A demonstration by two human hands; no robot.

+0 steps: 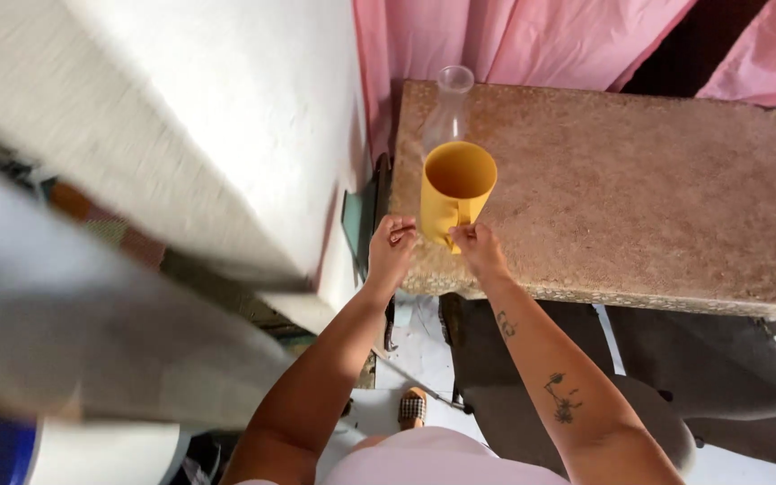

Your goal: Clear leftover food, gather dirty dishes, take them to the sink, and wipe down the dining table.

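Note:
A yellow plastic jug (456, 184) stands empty near the left front corner of a speckled stone counter (639, 198). My right hand (478, 249) grips the jug's handle at its near side. My left hand (392, 247) is at the counter's left edge, just left of the handle, its fingers curled; whether it holds anything is unclear. A clear glass bottle (448, 108) stands upright right behind the jug.
A large white appliance or wall panel (226, 135) fills the left side, close to the counter. Pink cloth (532, 40) hangs behind the counter. Below the counter lie grey bags (586, 359) and a pale floor with my sandalled foot (412, 409).

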